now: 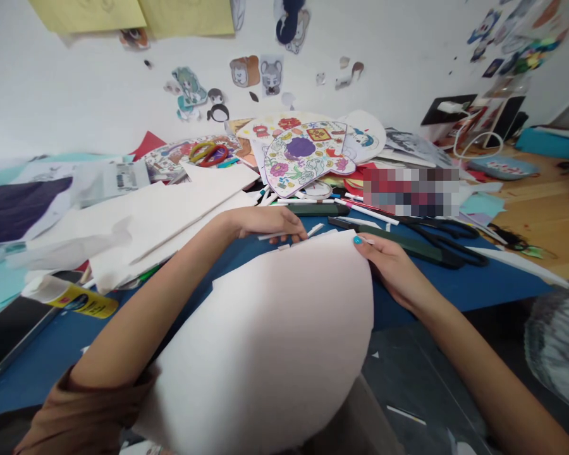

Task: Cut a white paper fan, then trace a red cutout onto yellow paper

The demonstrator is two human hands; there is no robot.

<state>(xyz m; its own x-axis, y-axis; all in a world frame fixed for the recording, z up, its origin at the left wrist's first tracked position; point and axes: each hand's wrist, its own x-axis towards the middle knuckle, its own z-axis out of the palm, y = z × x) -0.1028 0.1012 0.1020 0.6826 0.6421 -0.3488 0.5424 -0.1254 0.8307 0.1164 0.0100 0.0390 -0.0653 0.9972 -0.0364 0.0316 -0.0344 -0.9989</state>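
Observation:
A large white sheet of paper [275, 335] curves up from the blue mat [493, 284] toward me. My right hand [391, 265] pinches the sheet's upper right edge, fingers closed on it. My left hand [270, 222] rests palm down just beyond the sheet's top edge, its fingers laid over a thin white stick or pen [272, 236] and curled. Small paper scraps lie between the two hands.
Black scissors [436, 237] and dark pens [317, 209] lie right of my hands. A glue stick [76, 298] and a pile of white paper [161, 215] lie left. Coloured cut-out drawings [308, 155] are stacked behind, below a wall of stickers. A wooden tabletop [545, 215] shows at right.

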